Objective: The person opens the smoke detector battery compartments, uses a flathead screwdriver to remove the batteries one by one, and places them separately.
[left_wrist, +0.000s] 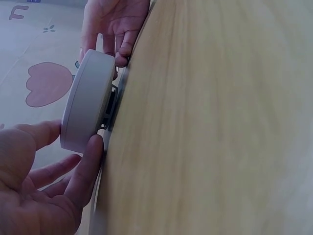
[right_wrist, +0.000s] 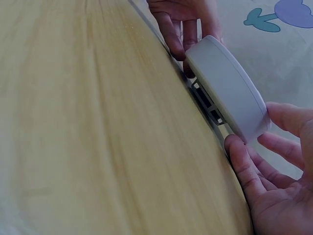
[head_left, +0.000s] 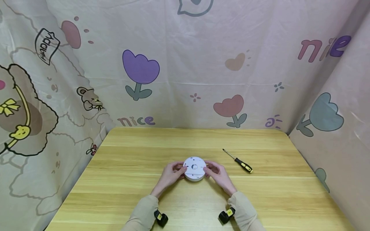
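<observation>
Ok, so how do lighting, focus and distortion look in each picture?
Head view: fairly even light, the white disc reasonably sharp, its markings too small to read; both wrist views: dimmer and bluer, the grain of the tabletop soft, its edge bowed, likely from lens distortion; left wrist view: also a pale glare on the tabletop toward the right.

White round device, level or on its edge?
The device is roughly level, marked face up, pinched between left hand and right hand.

Disc between left hand and right hand over the table, screwdriver lying right of and slightly beyond the right hand, cloth hanging behind and at both sides.
</observation>
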`<act>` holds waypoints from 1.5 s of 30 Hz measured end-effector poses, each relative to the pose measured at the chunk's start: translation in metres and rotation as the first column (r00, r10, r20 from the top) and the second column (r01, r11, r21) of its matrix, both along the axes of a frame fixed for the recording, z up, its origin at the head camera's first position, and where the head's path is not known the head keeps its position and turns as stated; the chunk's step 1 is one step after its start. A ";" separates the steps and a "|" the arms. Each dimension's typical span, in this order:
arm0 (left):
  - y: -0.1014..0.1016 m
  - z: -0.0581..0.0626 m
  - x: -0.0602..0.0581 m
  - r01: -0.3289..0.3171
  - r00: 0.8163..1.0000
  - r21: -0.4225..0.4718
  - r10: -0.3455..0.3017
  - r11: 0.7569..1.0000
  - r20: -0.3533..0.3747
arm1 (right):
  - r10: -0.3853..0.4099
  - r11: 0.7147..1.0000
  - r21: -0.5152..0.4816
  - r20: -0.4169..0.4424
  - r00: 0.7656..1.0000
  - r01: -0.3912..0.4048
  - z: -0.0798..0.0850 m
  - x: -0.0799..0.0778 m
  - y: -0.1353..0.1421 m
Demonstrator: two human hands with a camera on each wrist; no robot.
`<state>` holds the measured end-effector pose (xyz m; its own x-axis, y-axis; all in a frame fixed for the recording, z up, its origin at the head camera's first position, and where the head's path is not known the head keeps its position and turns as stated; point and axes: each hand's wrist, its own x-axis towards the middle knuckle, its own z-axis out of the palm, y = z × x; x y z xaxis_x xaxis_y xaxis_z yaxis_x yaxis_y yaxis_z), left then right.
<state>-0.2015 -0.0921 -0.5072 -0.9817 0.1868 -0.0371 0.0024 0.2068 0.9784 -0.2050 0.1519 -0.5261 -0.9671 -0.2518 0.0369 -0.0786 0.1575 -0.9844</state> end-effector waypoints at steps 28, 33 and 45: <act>0.004 0.006 0.003 0.001 0.987 -0.223 -0.037 0.975 -0.158 | -0.012 0.999 0.040 -0.050 0.999 0.014 0.004 0.002 -0.009; 0.006 0.004 0.002 0.056 0.981 -0.207 -0.093 0.977 -0.171 | 0.028 0.998 0.052 -0.052 0.998 -0.025 0.005 0.002 -0.008; 0.007 -0.002 0.000 0.128 0.970 -0.195 -0.164 0.972 -0.180 | 0.045 0.996 0.072 -0.026 0.999 -0.043 0.006 0.004 -0.007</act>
<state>-0.2019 -0.0852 -0.5094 -0.9357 0.3367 0.1049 0.2317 0.3628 0.9026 -0.2013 0.1453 -0.5205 -0.9538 -0.2971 0.0441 -0.1142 0.2231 -0.9681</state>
